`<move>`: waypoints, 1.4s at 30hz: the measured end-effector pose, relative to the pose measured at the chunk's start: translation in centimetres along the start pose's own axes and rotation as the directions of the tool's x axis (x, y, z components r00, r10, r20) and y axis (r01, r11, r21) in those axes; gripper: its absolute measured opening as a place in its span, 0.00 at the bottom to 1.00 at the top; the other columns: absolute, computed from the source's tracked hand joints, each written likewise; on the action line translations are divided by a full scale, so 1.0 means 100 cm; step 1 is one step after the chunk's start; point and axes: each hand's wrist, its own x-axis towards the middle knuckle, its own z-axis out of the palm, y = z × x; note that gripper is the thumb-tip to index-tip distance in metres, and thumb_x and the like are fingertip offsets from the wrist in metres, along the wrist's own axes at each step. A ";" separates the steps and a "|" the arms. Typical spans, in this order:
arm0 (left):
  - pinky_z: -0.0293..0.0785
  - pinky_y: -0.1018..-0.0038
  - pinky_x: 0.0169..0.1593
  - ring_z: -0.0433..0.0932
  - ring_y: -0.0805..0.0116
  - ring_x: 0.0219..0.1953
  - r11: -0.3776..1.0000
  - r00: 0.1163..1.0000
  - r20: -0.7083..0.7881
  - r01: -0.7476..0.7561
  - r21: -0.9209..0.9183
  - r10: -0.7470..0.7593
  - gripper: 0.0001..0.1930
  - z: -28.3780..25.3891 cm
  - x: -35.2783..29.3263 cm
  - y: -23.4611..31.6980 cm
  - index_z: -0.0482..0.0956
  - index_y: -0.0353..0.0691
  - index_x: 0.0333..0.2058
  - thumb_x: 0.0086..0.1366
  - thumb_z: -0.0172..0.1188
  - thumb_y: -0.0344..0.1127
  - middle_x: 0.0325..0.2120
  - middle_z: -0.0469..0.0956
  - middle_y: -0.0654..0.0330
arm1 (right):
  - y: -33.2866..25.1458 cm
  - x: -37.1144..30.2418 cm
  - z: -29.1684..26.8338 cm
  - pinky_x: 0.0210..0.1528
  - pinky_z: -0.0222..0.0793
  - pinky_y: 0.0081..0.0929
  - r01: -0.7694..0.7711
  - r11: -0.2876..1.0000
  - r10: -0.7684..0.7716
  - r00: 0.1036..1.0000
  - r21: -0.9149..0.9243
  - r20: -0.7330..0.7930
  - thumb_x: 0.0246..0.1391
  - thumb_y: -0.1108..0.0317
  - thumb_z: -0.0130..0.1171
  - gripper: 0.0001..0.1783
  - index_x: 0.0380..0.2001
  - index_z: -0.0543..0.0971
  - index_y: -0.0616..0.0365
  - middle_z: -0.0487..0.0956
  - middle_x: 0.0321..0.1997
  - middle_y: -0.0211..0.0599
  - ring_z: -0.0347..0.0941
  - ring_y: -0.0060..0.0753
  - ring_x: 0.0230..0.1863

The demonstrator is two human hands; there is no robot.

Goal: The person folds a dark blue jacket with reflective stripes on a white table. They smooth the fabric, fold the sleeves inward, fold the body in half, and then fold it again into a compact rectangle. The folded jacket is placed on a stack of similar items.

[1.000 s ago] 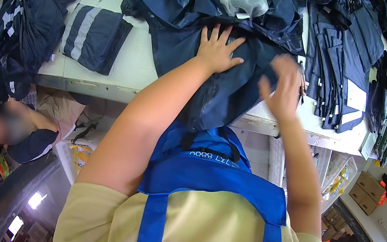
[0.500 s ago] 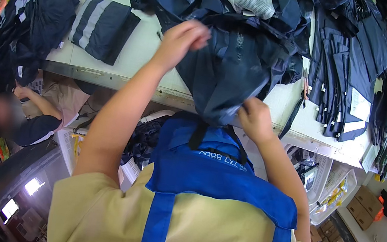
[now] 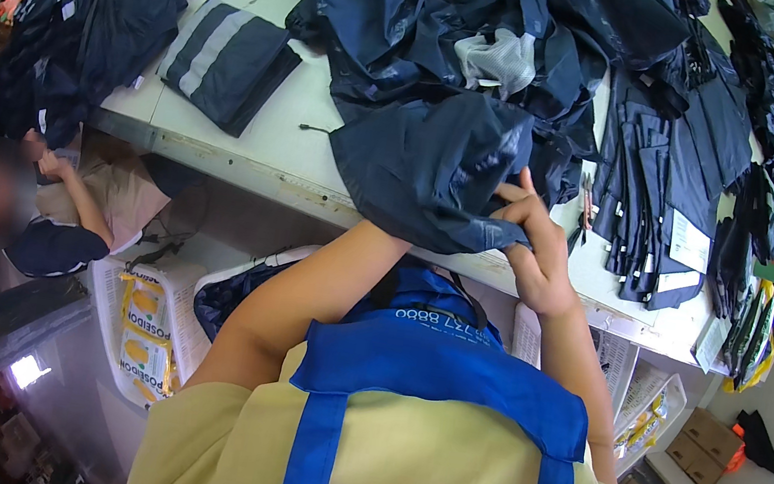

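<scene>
our right hand (image 3: 532,250) was raised with fingers curled in a pinching grip, wrist bent. our left forearm reached forward and up, its hand hidden from view.

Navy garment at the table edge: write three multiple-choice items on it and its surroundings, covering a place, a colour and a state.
1. Where does the folded garment with grey stripes lie?
A. Left of the navy garment
B. On the floor
C. In the white basket

2. What colour are the apron straps?
A. Red
B. Blue
C. Black

3. What is the right hand doing?
A. Resting flat on the table
B. Hanging empty
C. Gripping the navy garment

Answers: 1 A, it lies on the table's left part; 2 B, bright blue over a tan shirt; 3 C, fingers pinch the fabric.
</scene>
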 end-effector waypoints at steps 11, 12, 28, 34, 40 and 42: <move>0.71 0.63 0.45 0.75 0.54 0.39 -0.099 0.633 0.577 -0.625 0.775 0.516 0.23 0.013 -0.053 0.062 0.77 0.37 0.38 0.48 0.65 0.48 0.36 0.75 0.52 | -0.005 -0.016 -0.003 0.42 0.70 0.39 -0.209 0.958 0.269 0.889 -0.193 0.371 0.34 0.66 0.62 0.33 0.50 0.71 0.62 0.77 0.33 0.54 0.74 0.55 0.38; 0.71 0.62 0.46 0.75 0.53 0.39 -0.227 0.602 0.632 -0.612 0.758 0.488 0.24 0.007 -0.053 0.067 0.77 0.37 0.38 0.47 0.66 0.48 0.37 0.75 0.51 | -0.005 -0.021 -0.004 0.46 0.68 0.39 -0.185 0.938 0.276 0.912 -0.294 0.304 0.32 0.66 0.63 0.34 0.50 0.72 0.61 0.76 0.38 0.52 0.72 0.53 0.43; 0.69 0.69 0.52 0.76 0.56 0.48 0.331 0.784 0.130 0.101 0.938 -0.607 0.32 -0.081 -0.090 0.001 0.79 0.34 0.44 0.57 0.56 0.61 0.42 0.79 0.48 | 0.096 -0.118 -0.099 0.54 0.61 0.37 -0.192 0.566 0.301 0.953 -0.802 -0.015 0.34 0.79 0.57 0.13 0.26 0.78 0.51 0.76 0.38 0.32 0.68 0.42 0.52; 0.65 0.64 0.54 0.69 0.51 0.52 0.056 0.890 0.026 -0.058 0.997 0.455 0.20 -0.129 -0.097 0.032 0.72 0.38 0.42 0.50 0.65 0.34 0.45 0.73 0.49 | 0.112 -0.138 -0.092 0.54 0.66 0.37 -0.338 0.825 0.428 0.897 -0.453 0.111 0.38 0.78 0.56 0.11 0.30 0.79 0.60 0.79 0.40 0.41 0.70 0.49 0.54; 0.68 0.64 0.55 0.73 0.54 0.51 0.196 0.816 0.574 -0.575 0.794 0.068 0.10 -0.138 -0.046 0.063 0.79 0.35 0.33 0.51 0.57 0.23 0.38 0.79 0.56 | 0.138 -0.133 -0.112 0.49 0.66 0.37 -0.416 0.583 0.221 0.908 -0.698 -0.356 0.45 0.69 0.63 0.19 0.43 0.74 0.61 0.74 0.40 0.47 0.70 0.50 0.44; 0.70 0.66 0.51 0.75 0.56 0.48 0.175 0.803 0.596 -0.589 0.789 0.009 0.08 -0.138 -0.042 0.073 0.79 0.34 0.36 0.57 0.59 0.29 0.38 0.79 0.55 | 0.094 -0.102 -0.079 0.48 0.66 0.36 -0.391 0.658 0.009 0.859 -0.644 -0.512 0.41 0.75 0.64 0.24 0.45 0.71 0.61 0.73 0.44 0.45 0.69 0.48 0.45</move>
